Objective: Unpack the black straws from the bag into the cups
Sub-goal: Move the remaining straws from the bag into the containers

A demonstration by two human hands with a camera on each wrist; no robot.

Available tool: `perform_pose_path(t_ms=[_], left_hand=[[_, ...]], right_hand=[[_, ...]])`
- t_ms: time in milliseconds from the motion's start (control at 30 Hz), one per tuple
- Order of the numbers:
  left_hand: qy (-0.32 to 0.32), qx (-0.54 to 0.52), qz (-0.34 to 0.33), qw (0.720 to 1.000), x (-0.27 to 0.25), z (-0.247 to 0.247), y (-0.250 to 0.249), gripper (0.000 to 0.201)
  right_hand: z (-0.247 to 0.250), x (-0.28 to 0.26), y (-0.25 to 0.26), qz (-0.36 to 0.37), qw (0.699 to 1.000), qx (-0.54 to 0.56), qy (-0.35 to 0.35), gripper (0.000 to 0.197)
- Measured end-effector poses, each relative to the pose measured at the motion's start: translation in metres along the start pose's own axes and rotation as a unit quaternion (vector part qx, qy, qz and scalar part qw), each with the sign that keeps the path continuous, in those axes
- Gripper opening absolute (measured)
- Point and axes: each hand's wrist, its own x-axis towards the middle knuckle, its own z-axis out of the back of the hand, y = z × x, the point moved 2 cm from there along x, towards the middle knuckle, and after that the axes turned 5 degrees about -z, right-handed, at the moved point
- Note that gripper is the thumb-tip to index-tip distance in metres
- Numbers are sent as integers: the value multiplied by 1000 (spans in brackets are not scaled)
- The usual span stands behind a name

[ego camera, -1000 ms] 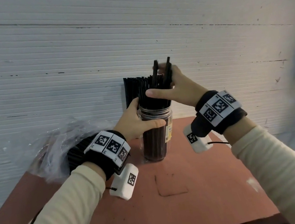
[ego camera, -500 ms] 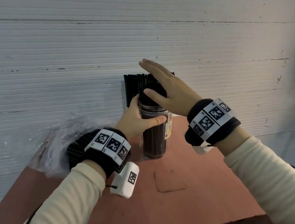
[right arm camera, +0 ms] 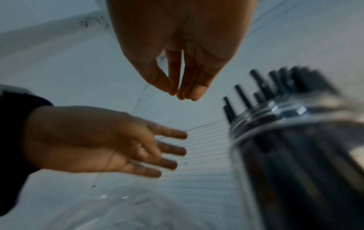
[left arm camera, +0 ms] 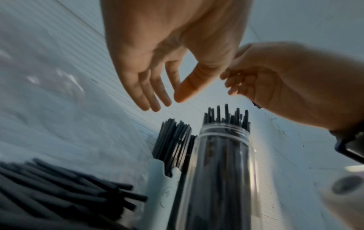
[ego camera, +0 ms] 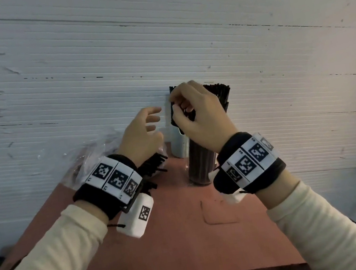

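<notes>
A clear jar (ego camera: 199, 166) (left arm camera: 222, 171) packed with black straws (left arm camera: 226, 116) stands at the back of the table. Behind it on the left is a pale cup (ego camera: 179, 144) (left arm camera: 165, 186) that also holds straws (left arm camera: 175, 140). My right hand (ego camera: 193, 108) (right arm camera: 183, 93) hovers just above the jar's straws, thumb tip against curled fingertips, with nothing between them. My left hand (ego camera: 147, 126) (left arm camera: 167, 99) is off the jar, to its left, with the fingers spread. The clear plastic bag (ego camera: 94, 154) lies left of the cups, and loose black straws (ego camera: 153, 165) (left arm camera: 69, 186) stick out of it.
The reddish table (ego camera: 179, 241) is narrow and butts against a white ribbed wall (ego camera: 156, 43) right behind the cups. Its front edge runs below my forearms.
My left hand has let go of the clear jar and lifted away to the left. My right hand, flat over the straw tops before, has curled its fingers and risen slightly.
</notes>
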Motion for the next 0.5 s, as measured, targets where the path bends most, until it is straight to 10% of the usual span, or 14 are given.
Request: perform_pose_path(t_ms=[233, 500], left_hand=[[-85, 176, -40, 980, -27, 72, 5, 30], [119, 229, 53, 965, -33, 98, 41, 64]], right_hand=[[-77, -22, 4, -230, 925, -58, 297, 23], [-136, -24, -3, -169, 827, -153, 515, 52]])
